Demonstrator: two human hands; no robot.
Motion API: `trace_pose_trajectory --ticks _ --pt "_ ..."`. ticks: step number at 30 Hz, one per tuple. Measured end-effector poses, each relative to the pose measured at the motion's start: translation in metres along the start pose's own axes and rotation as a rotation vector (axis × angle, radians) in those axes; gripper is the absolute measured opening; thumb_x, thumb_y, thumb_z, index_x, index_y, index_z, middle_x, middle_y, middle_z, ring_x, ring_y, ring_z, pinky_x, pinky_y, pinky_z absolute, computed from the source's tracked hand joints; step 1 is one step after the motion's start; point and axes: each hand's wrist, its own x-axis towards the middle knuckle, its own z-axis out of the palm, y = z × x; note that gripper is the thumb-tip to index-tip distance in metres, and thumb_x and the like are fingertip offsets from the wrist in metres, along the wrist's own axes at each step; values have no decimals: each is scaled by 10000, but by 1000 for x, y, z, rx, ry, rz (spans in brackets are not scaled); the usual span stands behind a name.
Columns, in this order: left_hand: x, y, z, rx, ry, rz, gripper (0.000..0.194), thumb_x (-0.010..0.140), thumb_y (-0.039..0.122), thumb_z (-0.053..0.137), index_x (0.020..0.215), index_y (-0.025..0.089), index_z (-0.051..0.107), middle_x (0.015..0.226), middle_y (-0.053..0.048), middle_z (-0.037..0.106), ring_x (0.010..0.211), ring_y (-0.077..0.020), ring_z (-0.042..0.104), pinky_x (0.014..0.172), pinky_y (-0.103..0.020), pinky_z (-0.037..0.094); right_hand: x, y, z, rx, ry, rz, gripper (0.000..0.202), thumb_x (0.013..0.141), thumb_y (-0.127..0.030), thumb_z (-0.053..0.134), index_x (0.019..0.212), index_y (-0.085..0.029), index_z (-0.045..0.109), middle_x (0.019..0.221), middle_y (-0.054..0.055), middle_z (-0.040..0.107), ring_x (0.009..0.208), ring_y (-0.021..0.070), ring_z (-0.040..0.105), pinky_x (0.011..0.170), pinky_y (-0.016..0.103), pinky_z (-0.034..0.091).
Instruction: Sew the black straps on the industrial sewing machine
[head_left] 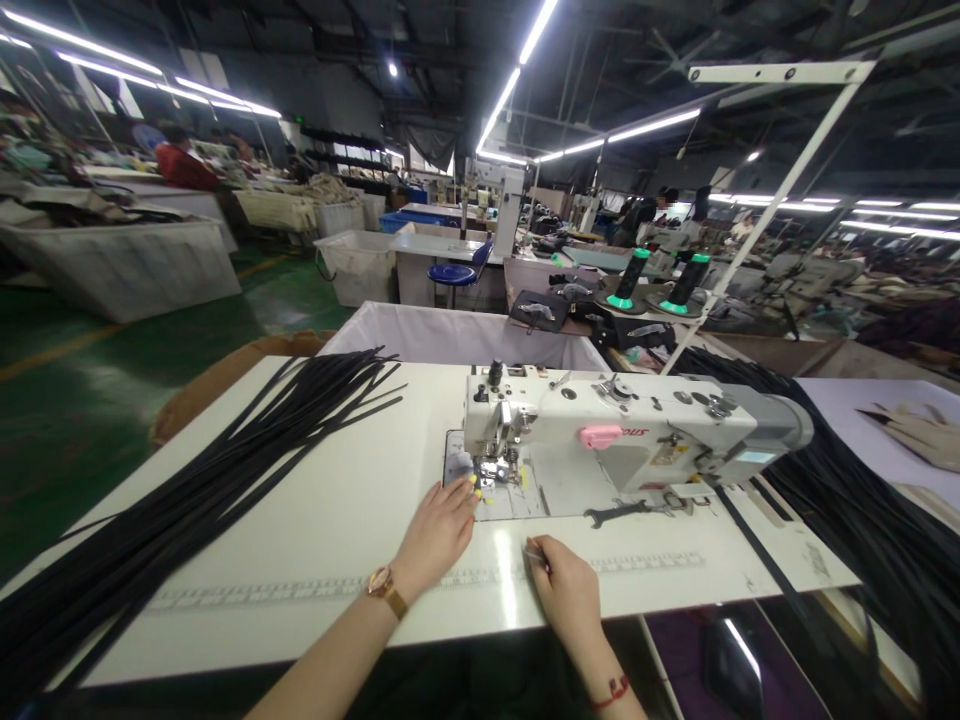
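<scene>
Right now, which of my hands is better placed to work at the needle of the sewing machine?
Probably the left hand: its fingertips already lie by the presser foot of the sewing machine. The right hand rests nearer the table edge, pinching something small I cannot make out.

A garment or leather-goods factory floor. Industrial sewing machine on a white worktable, black straps heaped at nine o'clock. More workstations, plastic bins and fluorescent tube lights toward twelve o'clock.
</scene>
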Motion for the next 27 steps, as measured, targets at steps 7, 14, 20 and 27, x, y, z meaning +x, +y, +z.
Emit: trace_pose_trajectory --ticks 7,14,20,27 --pt "6 -2 1 -22 7 -28 351 937 192 466 1260 207 601 1383 -90 576 1310 -286 486 1091 -541 390 1 0 -2 -10 -16 -17 228 913 -259 455 940 -229 680 865 29 768 750 194 708 618 258 393" --pt "11 -6 1 -54 6 -29 352 913 184 501 1245 219 614 1386 -84 573 1292 -288 498 1084 -545 399 3 -1 0 -31 -32 -9 221 926 -272 457 924 -230 674 844 27 764 736 201 703 614 262 380" --pt "14 -8 -2 -86 10 -10 337 906 194 507 1218 210 631 1367 -88 585 1278 -282 508 1080 -534 418 2 0 0 -34 -31 -13 204 904 -241 472 930 -232 674 851 23 766 736 194 700 618 266 378" --pt "13 -10 1 -79 17 -16 344 905 200 505 1227 219 623 1366 -85 584 1291 -287 499 1094 -546 406 3 -2 -1 -34 -39 -3 207 913 -260 467 917 -234 672 819 16 758 716 188 693 602 265 360"
